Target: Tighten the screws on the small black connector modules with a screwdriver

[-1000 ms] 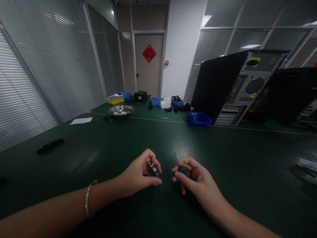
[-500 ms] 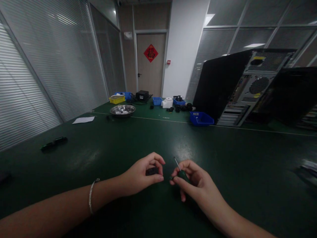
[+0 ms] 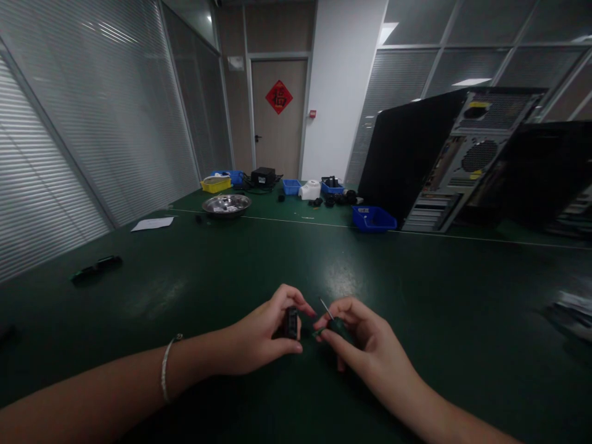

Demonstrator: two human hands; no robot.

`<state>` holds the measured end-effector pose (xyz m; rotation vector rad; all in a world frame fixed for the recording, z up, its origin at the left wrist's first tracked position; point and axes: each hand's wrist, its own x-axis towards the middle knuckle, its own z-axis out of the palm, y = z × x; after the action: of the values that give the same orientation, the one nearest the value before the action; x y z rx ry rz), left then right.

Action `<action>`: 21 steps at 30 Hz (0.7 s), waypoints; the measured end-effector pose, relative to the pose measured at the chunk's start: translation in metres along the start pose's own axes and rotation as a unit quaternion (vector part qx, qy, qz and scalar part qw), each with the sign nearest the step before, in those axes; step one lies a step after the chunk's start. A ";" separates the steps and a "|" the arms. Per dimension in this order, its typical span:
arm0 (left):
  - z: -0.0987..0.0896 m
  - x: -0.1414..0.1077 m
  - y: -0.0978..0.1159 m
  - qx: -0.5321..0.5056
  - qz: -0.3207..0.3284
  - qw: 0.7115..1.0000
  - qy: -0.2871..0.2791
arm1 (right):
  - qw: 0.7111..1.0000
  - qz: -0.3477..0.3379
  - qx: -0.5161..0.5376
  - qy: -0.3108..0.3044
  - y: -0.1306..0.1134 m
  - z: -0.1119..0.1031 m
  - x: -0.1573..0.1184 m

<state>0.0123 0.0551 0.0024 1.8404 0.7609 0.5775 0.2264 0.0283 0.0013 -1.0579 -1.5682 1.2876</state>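
Near the middle of the green table, my left hand (image 3: 259, 336) holds a small black part (image 3: 291, 322) upright in its curled fingers. Just to its right, my right hand (image 3: 365, 339) is closed on a screwdriver (image 3: 340, 327) with a dark green handle; its thin metal shaft points up and to the left. Between the right thumb and index finger a small green piece (image 3: 318, 332) also shows. The two hands are close together, with a narrow gap between them.
On the green table (image 3: 222, 271) stand a metal bowl (image 3: 226, 205), a blue bin (image 3: 374, 219) and a large computer case (image 3: 416, 160). Dark green parts (image 3: 96, 269) and a white paper (image 3: 152, 224) lie at the left. Blurred items (image 3: 573, 311) are at the right edge.
The black part in my left hand has turned from lying flat to upright. My right hand keeps the screwdriver, and the green piece at its fingertips shows more. The view has shifted slightly.
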 end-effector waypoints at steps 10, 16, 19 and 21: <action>0.003 -0.001 0.014 0.079 0.037 0.996 -0.025 | 0.981 -0.109 -0.159 -0.025 -0.002 0.002 -0.010; 0.010 0.001 0.012 0.083 0.041 0.996 -0.007 | 0.979 -0.113 -0.169 -0.028 0.000 0.000 -0.010; 0.014 0.001 0.009 0.007 0.011 1.000 0.002 | 0.974 -0.128 -0.186 -0.023 0.000 -0.001 -0.011; 0.015 0.001 0.010 -0.023 0.010 1.000 0.002 | 0.972 -0.134 -0.194 -0.019 0.000 0.000 -0.012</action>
<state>0.0255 0.0438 0.0060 1.8078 0.7271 0.6080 0.2302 0.0170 0.0004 -1.0129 -1.9682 0.8421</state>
